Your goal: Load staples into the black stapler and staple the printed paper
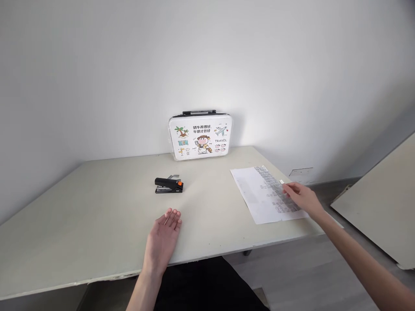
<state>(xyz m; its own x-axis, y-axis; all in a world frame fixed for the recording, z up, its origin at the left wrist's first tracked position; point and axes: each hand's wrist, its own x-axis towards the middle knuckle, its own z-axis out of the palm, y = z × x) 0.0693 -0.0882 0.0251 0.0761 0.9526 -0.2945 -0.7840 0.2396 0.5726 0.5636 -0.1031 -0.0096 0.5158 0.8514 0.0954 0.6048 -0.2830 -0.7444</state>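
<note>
My left hand [164,239] lies flat on the pale table [81,216] near its front edge, fingers stretched out, holding nothing. My right hand [300,196] reaches out to the right and rests on a printed sheet of paper [259,194], its fingertips pinching a small white object [282,182] that I cannot make out. A black stapler [168,185] with an orange end sits beyond my left hand, with a small strip of staples [174,176] just behind it.
A white case [200,136] with cartoon travel pictures and a black handle stands against the wall at the back. A large pale board [385,203] lies on the floor to the right. A wall socket [301,172] shows behind the table's right corner.
</note>
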